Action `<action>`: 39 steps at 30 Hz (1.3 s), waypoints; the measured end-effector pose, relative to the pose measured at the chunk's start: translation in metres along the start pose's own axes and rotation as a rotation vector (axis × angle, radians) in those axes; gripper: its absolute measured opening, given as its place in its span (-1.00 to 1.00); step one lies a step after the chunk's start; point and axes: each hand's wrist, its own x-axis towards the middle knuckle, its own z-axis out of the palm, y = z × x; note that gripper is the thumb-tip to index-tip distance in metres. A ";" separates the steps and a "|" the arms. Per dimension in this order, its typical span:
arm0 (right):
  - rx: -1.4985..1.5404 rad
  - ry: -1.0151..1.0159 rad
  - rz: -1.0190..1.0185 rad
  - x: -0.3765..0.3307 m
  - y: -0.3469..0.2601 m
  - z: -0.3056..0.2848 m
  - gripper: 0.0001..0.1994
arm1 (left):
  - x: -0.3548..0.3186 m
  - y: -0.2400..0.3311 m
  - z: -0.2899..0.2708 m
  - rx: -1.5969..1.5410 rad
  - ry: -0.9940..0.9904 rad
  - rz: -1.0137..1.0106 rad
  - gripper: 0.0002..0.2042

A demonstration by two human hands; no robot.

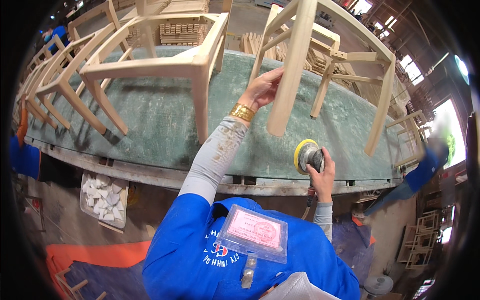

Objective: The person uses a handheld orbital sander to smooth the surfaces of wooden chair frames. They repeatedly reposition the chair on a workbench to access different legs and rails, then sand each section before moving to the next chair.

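Observation:
A pale wooden chair frame (pixel 294 65) is tilted up over the green-topped workbench (pixel 240 150), one thick leg pointing toward me. My left hand (pixel 262 91) is closed round that leg from its left side; the fingertips pass behind the wood. In my right hand (pixel 323 175) is a round orbital sander (pixel 311 154) with a yellow-edged pad, gripped by its dark body. The pad faces left, below and right of the leg's end, apart from the wood. An air hose (pixel 306 210) hangs from the sander.
Another chair frame (pixel 200 65) stands at left on the bench, with several more in a row beyond it. A bin of white pieces (pixel 103 197) sits below the front edge. People in blue work at far left and right (pixel 425 167). Stacked wood (pixel 182 30) lies behind.

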 end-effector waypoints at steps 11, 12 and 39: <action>-0.106 -0.384 0.015 -0.045 -0.019 0.084 -0.21 | 0.003 0.005 -0.010 0.033 -0.043 -0.067 -0.72; -0.123 -0.435 0.042 -0.048 -0.023 0.091 -0.21 | 0.003 0.007 -0.012 0.039 -0.048 -0.080 -0.72; -0.252 -0.628 -0.256 -0.024 -0.015 0.236 -0.41 | -0.017 0.002 -0.013 -0.141 -0.165 -0.187 -0.38</action>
